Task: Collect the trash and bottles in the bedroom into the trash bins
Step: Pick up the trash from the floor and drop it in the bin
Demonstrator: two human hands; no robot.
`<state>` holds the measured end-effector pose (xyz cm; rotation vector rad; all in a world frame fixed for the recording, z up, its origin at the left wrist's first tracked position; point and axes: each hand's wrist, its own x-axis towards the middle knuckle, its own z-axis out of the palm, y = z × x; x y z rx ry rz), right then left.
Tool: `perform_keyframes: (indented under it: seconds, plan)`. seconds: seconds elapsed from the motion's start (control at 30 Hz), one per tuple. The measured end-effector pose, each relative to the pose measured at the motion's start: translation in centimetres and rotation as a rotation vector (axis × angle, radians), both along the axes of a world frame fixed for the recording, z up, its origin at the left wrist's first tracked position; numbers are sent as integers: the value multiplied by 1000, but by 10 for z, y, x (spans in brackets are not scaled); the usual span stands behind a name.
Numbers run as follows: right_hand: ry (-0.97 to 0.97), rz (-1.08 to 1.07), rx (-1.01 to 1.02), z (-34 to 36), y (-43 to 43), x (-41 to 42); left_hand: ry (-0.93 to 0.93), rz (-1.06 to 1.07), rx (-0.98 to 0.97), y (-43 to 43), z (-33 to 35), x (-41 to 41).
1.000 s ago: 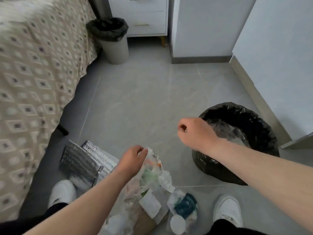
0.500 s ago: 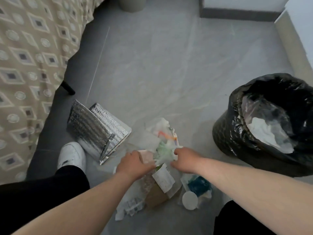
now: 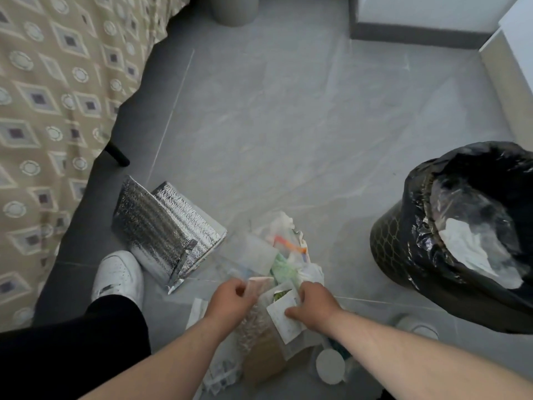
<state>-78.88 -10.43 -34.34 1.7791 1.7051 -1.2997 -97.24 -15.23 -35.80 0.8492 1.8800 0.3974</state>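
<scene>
A pile of trash (image 3: 284, 255) lies on the grey floor in front of me: clear plastic wrappers, paper, a green and an orange scrap, a brown card piece. My left hand (image 3: 232, 301) grips the clear plastic at the pile's left side. My right hand (image 3: 313, 304) pinches a white paper slip (image 3: 284, 321) and wrapping at the pile's right side. A black-lined trash bin (image 3: 415, 252) stands at the right, holding white paper and clear plastic. A white round lid (image 3: 330, 366) lies below my right forearm.
A silver foil insulated bag (image 3: 164, 229) lies left of the pile by my white shoe (image 3: 118, 277). The bed with a patterned cover (image 3: 52, 111) fills the left. A second bin's base (image 3: 233, 10) shows at the top edge. White cabinets (image 3: 516, 30) stand at the top right.
My right hand came down from beside the black bin to the pile. Both hands now hold trash, and the view has tilted down and moved closer.
</scene>
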Motion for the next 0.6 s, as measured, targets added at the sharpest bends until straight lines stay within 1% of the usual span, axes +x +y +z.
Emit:
perform_keyframes:
  seconds: [0.13, 0.2, 0.3, 0.47, 0.6]
  plan:
    - [162, -164, -80, 9, 16, 10, -86, 143, -18, 3, 3, -1]
    - [222, -226, -126, 19, 26, 15, -145, 163, 24, 5, 6, -4]
    - [301, -312, -157, 37, 42, 20, -181, 163, 88, 11, 19, -10]
    - [332, -320, -109, 85, 65, 30, -208, 221, 105, 25, 45, -17]
    - [355, -296, -32, 154, 75, 47, -223, 269, 131, 39, 85, -11]
